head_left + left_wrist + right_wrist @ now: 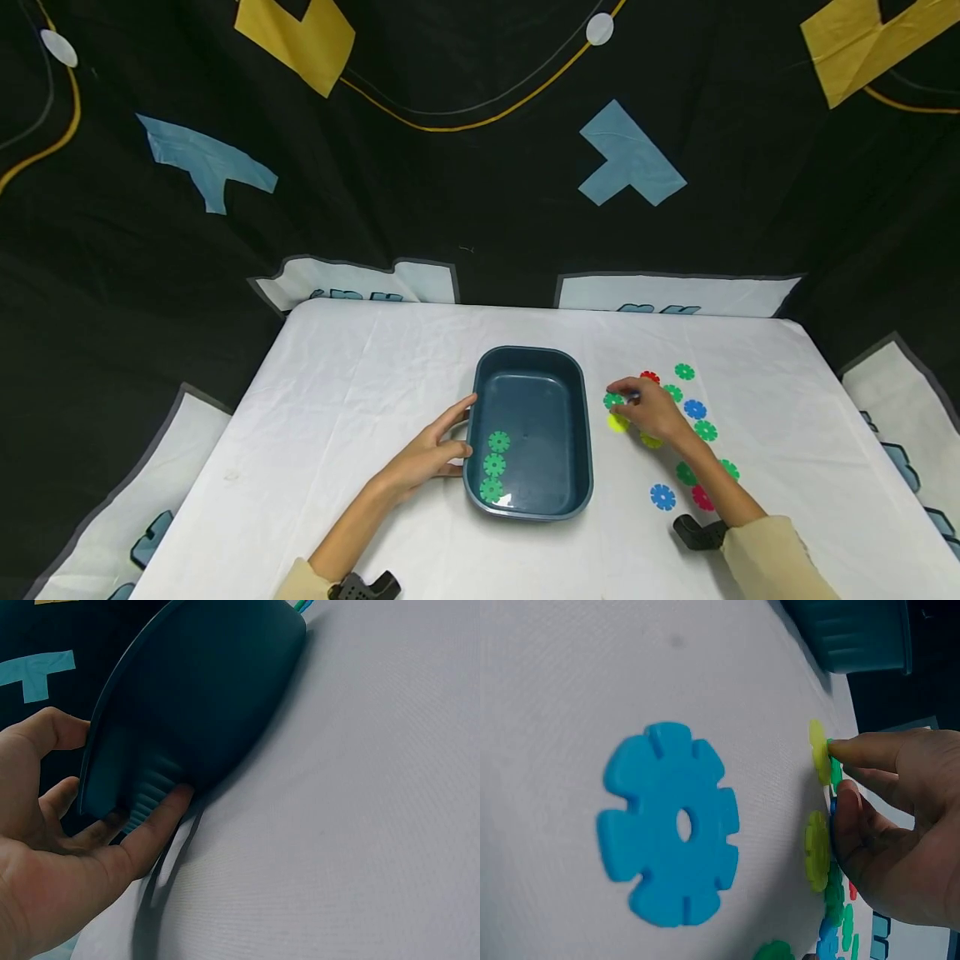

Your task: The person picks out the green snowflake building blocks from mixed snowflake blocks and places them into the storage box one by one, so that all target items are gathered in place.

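A dark blue-green plastic tray (528, 515) stands upright on the table, with several green notched discs (494, 464) along its left side. My left hand (429, 454) rests its spread fingers against the tray's left rim and outer wall; in the left wrist view a fingertip presses the ribbed wall (154, 787). Right of the tray, my right hand (648, 408) holds a green notched disc (612, 402) by its edges between thumb and forefinger. A yellow disc (618, 422) lies right beside it. In the right wrist view a blue disc (667, 862) lies near the camera.
Several more discs lie under and around the right forearm, among them a green one (684, 372), a blue one (663, 497) and a red one (702, 497). The white cloth-covered table (375, 367) ends at a black patterned curtain (450, 200).
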### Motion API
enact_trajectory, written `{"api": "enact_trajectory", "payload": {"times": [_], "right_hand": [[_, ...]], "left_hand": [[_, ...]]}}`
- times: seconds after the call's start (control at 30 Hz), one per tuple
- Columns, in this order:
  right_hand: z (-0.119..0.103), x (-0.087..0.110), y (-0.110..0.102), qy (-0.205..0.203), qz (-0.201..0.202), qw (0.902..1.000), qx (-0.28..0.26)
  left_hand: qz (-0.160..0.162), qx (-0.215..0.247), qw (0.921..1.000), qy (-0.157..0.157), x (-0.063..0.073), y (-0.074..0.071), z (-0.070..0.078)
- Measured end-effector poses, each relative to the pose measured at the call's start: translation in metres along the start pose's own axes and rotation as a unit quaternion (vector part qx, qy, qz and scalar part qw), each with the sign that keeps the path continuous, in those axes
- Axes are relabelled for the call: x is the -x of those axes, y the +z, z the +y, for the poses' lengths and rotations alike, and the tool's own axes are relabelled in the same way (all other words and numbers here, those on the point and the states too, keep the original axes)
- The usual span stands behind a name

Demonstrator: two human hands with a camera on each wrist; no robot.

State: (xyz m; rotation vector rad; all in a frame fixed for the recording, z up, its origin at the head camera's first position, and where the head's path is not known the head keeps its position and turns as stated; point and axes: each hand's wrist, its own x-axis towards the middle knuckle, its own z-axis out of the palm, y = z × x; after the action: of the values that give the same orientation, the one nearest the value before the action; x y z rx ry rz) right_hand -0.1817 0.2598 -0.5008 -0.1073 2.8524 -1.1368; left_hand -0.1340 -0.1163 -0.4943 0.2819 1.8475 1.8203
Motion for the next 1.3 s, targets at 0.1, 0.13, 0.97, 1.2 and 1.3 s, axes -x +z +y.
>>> {"api": "enact_trajectory", "payload": {"times": [0.1, 0.13, 0.97, 1.2, 1.3], "right_hand": [[0.0, -0.002, 0.001, 0.008, -0.002, 0.9999, 0.008], [0.001, -0.002, 0.001, 0.011, -0.004, 0.9999, 0.01], [-0.024, -0.001, -0.009, -0.014, 0.018, 0.9994, -0.024], [-0.057, 0.008, -0.01, -0.05, 0.035, 0.9892, -0.133], [-0.071, 0.009, -0.008, -0.062, 0.031, 0.985, -0.158]], "left_hand": [[0.001, 0.0, 1.0, 0.0, 0.0, 0.0, 0.0], [0.002, 0.0, 1.0, 0.0, 0.0, 0.0, -0.001], [0.009, -0.001, 1.0, -0.004, 0.001, -0.001, 0.0], [0.007, -0.002, 1.0, -0.004, 0.001, -0.001, -0.001], [0.008, -0.002, 1.0, -0.004, 0.001, -0.001, -0.001]]}}
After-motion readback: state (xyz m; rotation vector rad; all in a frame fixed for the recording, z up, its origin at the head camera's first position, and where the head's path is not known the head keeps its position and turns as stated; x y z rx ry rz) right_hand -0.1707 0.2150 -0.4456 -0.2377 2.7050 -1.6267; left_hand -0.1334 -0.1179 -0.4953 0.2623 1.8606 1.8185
